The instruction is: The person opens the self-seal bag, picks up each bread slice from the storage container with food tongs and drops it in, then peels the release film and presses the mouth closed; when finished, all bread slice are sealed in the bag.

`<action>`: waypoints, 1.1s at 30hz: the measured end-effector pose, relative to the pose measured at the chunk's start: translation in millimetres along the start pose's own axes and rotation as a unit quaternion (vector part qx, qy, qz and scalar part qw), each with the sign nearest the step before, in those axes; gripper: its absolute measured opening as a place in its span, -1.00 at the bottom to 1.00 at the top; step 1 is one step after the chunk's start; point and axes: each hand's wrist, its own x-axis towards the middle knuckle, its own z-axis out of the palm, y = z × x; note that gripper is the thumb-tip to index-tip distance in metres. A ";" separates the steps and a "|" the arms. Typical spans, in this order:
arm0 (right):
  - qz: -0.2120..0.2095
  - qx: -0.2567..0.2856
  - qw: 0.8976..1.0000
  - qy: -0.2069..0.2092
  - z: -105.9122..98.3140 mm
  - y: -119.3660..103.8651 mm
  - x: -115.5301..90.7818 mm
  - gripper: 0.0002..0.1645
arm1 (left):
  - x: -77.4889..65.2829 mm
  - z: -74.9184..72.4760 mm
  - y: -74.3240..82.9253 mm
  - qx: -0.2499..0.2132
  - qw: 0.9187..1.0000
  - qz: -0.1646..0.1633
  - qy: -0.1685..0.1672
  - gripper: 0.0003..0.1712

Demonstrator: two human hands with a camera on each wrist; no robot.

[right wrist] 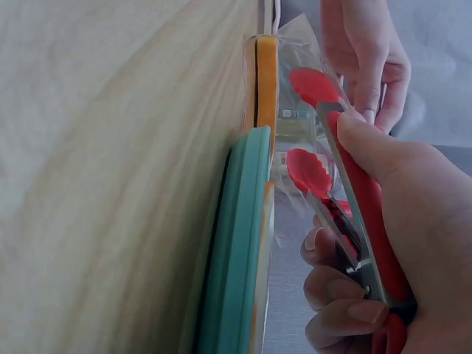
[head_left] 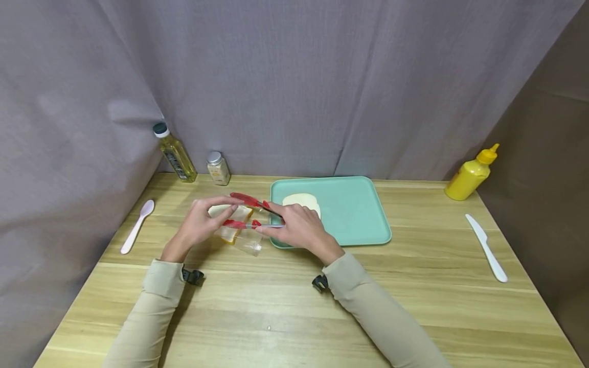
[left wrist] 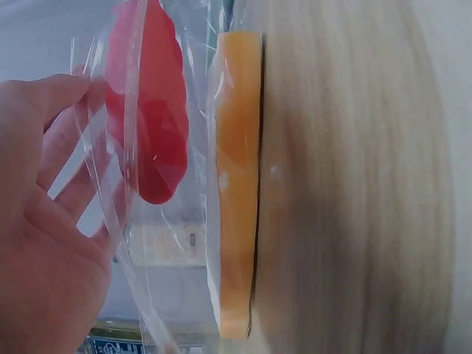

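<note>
The right hand (head_left: 301, 225) grips a pair of red-and-metal tongs (right wrist: 366, 210), its thumb along one arm and its fingers curled about the other; the two red tips stand spread apart. The left hand (head_left: 200, 221) pinches the film of a clear bag (head_left: 250, 245) between thumb and fingers, and one red tip shows through that film beside them. Inside the bag a bread slice (head_left: 227, 234) with an orange-brown crust lies flat on the worktop (head_left: 257, 317), just left of the tray (head_left: 354, 214); the tips are above it, and contact cannot be confirmed. The tray is mint green, and a second slice (head_left: 301, 200) lies at its left end, partly covered by the right hand. At the back left stand an oil bottle (head_left: 178, 158) with a dark cap and a small shaker (head_left: 218, 168) with a silvery lid. A pale spoon (head_left: 138, 226) lies at the left edge. On the far right, a yellow squeeze bottle (head_left: 468, 179) stands upright behind a white knife (head_left: 486, 248).
</note>
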 end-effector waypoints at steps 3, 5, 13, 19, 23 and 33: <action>-0.004 -0.007 1.000 -0.001 -1.7 0.8 -2.0 -0.12 | -0.1 1.1 -0.7 -0.011 1.000 0.003 0.010 -0.76; -0.004 -0.006 1.000 -0.002 -3.2 1.8 -4.2 -0.15 | -0.2 1.5 -0.6 -0.018 1.000 0.006 0.020 -0.76; 0.009 0.008 1.000 -0.009 -13.4 13.2 -20.8 -0.26 | -0.8 2.2 1.8 -0.020 0.999 -0.002 0.042 -0.77; 0.023 0.006 1.000 -0.012 -25.5 28.4 -40.8 -0.25 | 0.0 0.4 -0.2 -0.018 0.998 -0.005 0.054 -0.79; 0.030 -0.005 1.000 -0.007 -32.7 40.0 -56.9 -0.21 | 0.1 -0.6 -2.9 -0.014 0.998 -0.007 0.055 -0.80; 0.062 -0.027 0.998 0.011 -50.3 64.8 -91.7 -0.09 | -2.2 -1.1 -4.3 0.001 0.998 -0.014 0.057 -0.80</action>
